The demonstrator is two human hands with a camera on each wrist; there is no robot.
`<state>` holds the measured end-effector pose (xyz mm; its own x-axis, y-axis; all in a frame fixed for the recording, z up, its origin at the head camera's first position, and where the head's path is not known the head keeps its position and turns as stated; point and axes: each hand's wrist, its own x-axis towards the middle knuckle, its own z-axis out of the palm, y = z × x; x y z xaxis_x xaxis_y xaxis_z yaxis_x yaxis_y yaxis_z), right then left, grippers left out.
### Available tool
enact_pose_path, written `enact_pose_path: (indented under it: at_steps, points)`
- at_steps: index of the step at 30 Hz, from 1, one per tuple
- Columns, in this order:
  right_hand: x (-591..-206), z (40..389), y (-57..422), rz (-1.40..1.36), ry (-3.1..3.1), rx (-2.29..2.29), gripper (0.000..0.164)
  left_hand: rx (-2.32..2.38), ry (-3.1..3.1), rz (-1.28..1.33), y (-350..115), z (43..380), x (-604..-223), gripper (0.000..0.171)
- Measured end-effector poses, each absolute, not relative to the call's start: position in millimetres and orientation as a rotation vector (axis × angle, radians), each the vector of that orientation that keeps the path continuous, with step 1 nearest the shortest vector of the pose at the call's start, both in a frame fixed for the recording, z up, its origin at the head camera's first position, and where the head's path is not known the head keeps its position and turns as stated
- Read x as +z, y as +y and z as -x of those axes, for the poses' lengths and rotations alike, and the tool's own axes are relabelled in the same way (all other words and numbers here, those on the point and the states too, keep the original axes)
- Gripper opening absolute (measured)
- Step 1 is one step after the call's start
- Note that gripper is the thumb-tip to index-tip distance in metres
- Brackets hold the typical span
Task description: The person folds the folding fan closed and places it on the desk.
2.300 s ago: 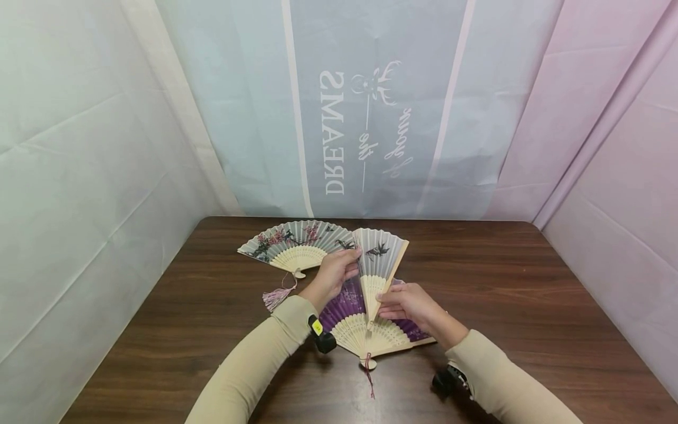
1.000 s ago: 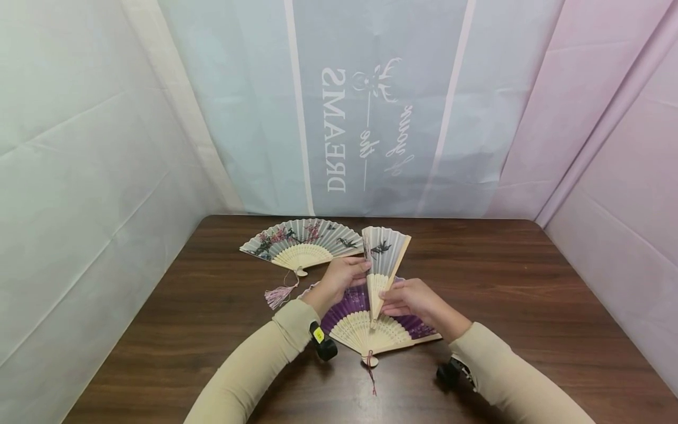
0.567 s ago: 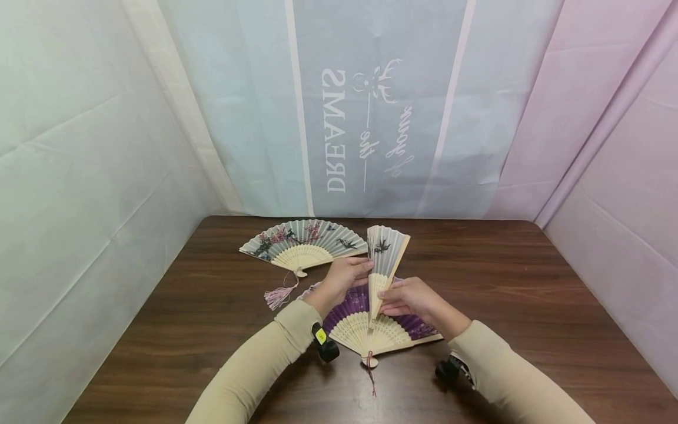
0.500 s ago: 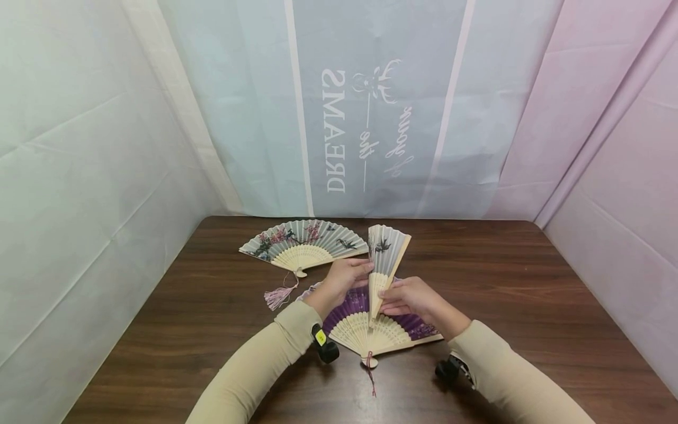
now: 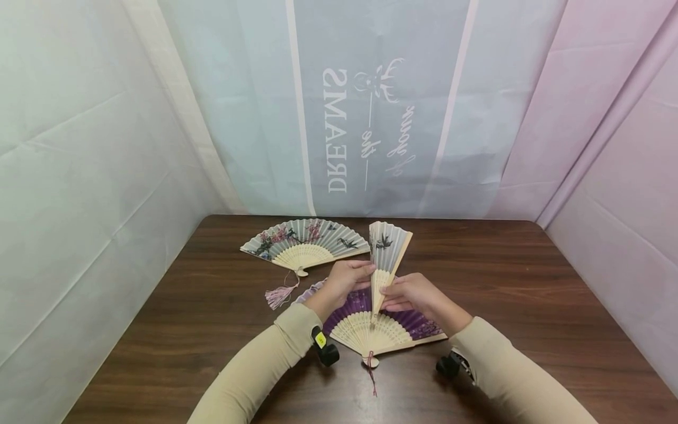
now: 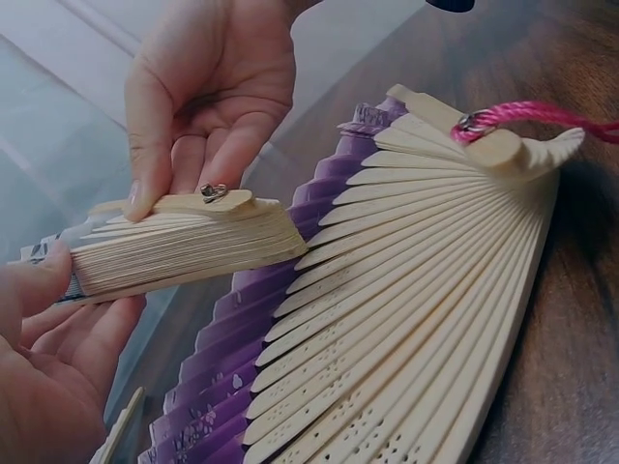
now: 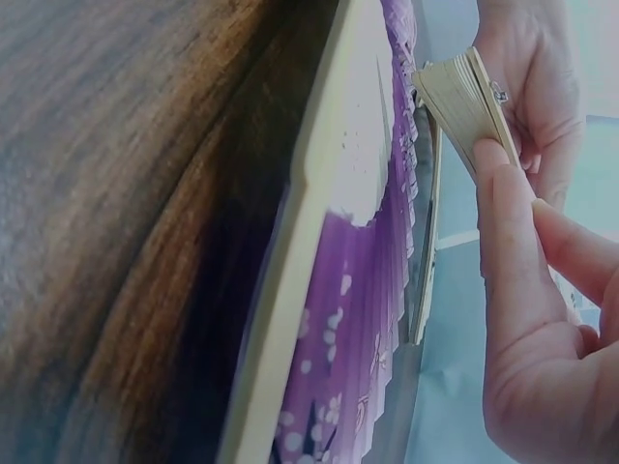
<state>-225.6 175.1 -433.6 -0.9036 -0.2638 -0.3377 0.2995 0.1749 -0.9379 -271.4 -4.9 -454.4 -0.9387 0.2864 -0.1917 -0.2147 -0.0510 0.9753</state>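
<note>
A partly folded grey hand fan (image 5: 389, 247) with pale ribs and a dark bird print is held up over the middle of the table. My left hand (image 5: 345, 281) pinches its left side between thumb and fingers. On the other side, my right hand (image 5: 415, 299) grips the ribs near the pivot. In the left wrist view the fan's ribs (image 6: 174, 246) are stacked close, with a small metal ring at the pivot. Beneath both hands lies a spread purple fan (image 5: 365, 334), partly hidden by them.
A second spread grey fan (image 5: 304, 242) with pink blossoms lies at the back left, its pink tassel (image 5: 279, 296) towards me. A red cord (image 5: 372, 374) trails from the purple fan. A fabric backdrop (image 5: 376, 147) rises behind the brown table (image 5: 508, 306).
The held fan has folded narrower, its left side drawn in towards the right. My left hand has shifted right with it. Both hands have risen slightly in the view over the last half second.
</note>
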Motion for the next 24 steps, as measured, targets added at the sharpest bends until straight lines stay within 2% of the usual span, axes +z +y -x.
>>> enact_pose_path:
  at_steps: [6, 15, 24]
  points:
    - [-430.4, 226.2, 174.3, -0.038, 2.047, -1.773, 0.028, 2.014, 1.938, -0.089, -6.1, 265.5, -450.9, 0.038]
    - [-427.2, 227.0, 174.8, -0.020, 2.052, -1.763, 0.020, 2.024, 1.957, -0.109, -5.8, 264.3, -449.8, 0.037]
    - [-427.0, 226.6, 175.0, -0.006, 2.043, -1.743, 0.032, 2.024, 1.930, -0.124, -5.7, 264.3, -451.1, 0.036]
